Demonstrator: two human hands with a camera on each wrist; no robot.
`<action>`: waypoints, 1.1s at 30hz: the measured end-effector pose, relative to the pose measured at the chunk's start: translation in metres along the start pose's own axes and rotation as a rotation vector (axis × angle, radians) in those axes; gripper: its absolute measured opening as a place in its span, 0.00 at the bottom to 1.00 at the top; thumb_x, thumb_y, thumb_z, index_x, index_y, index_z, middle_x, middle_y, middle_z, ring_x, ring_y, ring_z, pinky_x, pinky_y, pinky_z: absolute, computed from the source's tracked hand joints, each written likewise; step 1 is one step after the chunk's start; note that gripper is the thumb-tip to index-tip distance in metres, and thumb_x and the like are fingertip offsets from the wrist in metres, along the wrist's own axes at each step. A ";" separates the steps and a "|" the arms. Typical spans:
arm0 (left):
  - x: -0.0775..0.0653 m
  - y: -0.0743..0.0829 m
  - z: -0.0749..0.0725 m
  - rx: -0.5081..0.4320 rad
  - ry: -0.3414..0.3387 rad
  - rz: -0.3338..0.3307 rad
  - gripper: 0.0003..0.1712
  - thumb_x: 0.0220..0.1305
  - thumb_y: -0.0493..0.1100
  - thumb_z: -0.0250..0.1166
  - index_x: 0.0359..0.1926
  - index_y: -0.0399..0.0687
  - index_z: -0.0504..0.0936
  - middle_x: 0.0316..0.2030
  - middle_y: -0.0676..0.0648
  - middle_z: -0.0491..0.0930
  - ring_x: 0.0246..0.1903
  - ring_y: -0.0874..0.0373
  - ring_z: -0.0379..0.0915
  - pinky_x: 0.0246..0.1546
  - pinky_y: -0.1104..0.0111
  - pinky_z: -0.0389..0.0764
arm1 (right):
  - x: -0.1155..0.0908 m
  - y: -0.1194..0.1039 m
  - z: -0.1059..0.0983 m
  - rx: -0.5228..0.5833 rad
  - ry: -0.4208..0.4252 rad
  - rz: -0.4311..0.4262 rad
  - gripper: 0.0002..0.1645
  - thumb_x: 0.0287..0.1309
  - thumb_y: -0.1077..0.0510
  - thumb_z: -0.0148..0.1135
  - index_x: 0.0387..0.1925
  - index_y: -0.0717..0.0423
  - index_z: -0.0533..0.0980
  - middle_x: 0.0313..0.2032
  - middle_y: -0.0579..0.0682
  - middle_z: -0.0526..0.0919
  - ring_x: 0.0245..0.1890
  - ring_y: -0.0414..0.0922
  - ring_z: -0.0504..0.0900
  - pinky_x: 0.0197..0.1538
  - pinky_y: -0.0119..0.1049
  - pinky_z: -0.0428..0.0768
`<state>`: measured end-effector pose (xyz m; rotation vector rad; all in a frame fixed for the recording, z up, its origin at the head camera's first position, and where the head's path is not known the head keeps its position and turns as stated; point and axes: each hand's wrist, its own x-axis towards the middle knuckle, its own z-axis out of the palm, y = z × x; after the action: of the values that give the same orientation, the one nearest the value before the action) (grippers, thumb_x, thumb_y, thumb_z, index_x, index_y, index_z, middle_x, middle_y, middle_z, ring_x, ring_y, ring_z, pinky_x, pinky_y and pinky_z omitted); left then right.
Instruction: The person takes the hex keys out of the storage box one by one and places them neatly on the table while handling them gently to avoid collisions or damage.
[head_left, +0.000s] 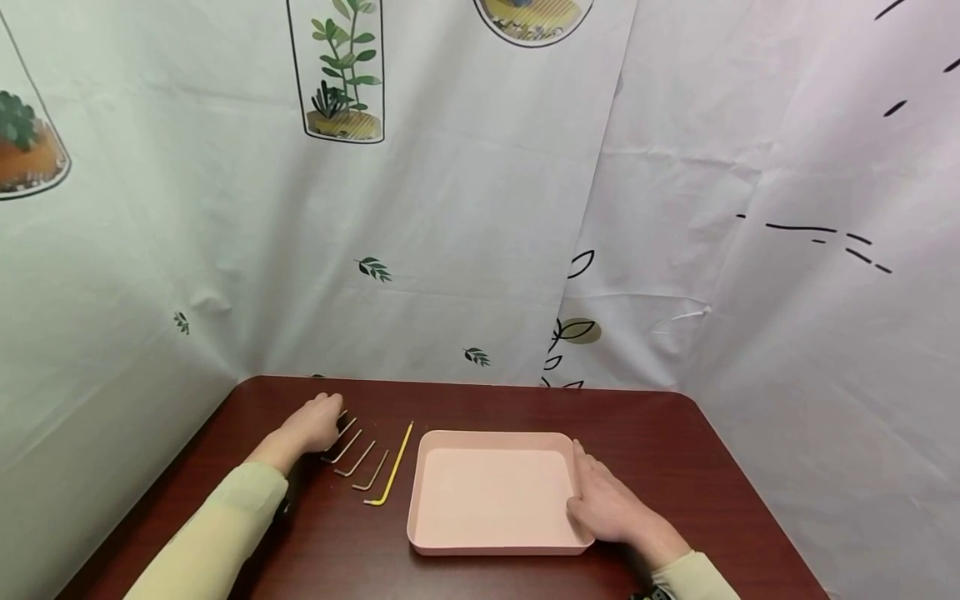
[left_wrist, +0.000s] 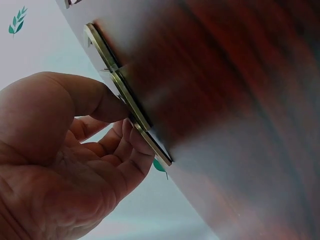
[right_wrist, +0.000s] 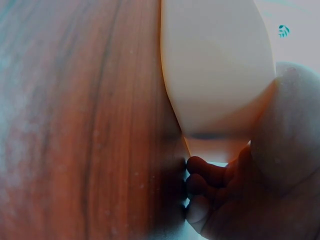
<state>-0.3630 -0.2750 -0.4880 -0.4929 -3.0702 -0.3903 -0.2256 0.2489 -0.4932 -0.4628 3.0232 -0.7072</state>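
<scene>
A row of several L-shaped metal hex keys (head_left: 357,459) lies on the left half of the table. My left hand (head_left: 315,422) is at the far left end of this row. In the left wrist view its thumb and fingers pinch a hex key (left_wrist: 156,148) close over the tabletop, partly hidden by the fingertips. A longer yellow hex key (head_left: 395,467) closes the row on the right. Beside it stands a shallow pink tray (head_left: 491,492) with nothing in it. My right hand (head_left: 607,502) grips the tray's right side, thumb over the rim and fingers along the outside.
The dark red-brown wooden table (head_left: 315,546) has rounded far corners. White fabric (head_left: 450,208) printed with plants hangs close behind it and on both sides.
</scene>
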 end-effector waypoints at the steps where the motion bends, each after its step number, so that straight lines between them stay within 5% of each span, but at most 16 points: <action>1: 0.002 -0.003 0.002 0.006 -0.002 0.006 0.07 0.69 0.29 0.62 0.47 0.32 0.77 0.39 0.35 0.76 0.37 0.40 0.74 0.38 0.48 0.79 | 0.000 0.000 0.000 0.002 0.000 0.001 0.56 0.58 0.63 0.62 0.82 0.82 0.50 0.77 0.79 0.65 0.78 0.69 0.67 0.78 0.64 0.67; 5: 0.006 -0.008 0.005 0.027 -0.005 -0.002 0.09 0.69 0.31 0.64 0.48 0.32 0.78 0.40 0.35 0.76 0.37 0.40 0.73 0.38 0.48 0.79 | 0.001 0.000 0.000 0.003 0.000 0.004 0.56 0.57 0.63 0.62 0.82 0.81 0.50 0.76 0.79 0.66 0.78 0.68 0.67 0.77 0.64 0.67; 15: -0.007 0.019 -0.017 0.022 -0.067 -0.060 0.11 0.71 0.28 0.62 0.51 0.26 0.77 0.42 0.31 0.77 0.41 0.39 0.76 0.42 0.47 0.79 | -0.001 0.000 -0.001 0.010 0.000 -0.009 0.56 0.58 0.63 0.62 0.81 0.83 0.50 0.77 0.80 0.63 0.79 0.71 0.65 0.78 0.65 0.65; 23: 0.002 0.004 -0.005 0.026 -0.047 -0.045 0.13 0.70 0.29 0.61 0.53 0.26 0.78 0.43 0.30 0.77 0.40 0.38 0.75 0.41 0.46 0.78 | 0.000 0.000 -0.002 -0.004 0.012 -0.018 0.55 0.58 0.64 0.63 0.81 0.82 0.51 0.76 0.79 0.66 0.78 0.69 0.68 0.77 0.64 0.68; 33: -0.008 0.019 -0.018 0.015 -0.072 -0.072 0.16 0.70 0.28 0.59 0.55 0.22 0.76 0.44 0.28 0.77 0.43 0.35 0.77 0.44 0.45 0.79 | 0.001 0.001 -0.001 -0.002 0.000 -0.004 0.55 0.60 0.63 0.62 0.82 0.82 0.50 0.77 0.79 0.65 0.78 0.71 0.67 0.78 0.65 0.66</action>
<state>-0.3498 -0.2650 -0.4664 -0.4054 -3.1651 -0.3575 -0.2266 0.2502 -0.4931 -0.4695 3.0245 -0.7046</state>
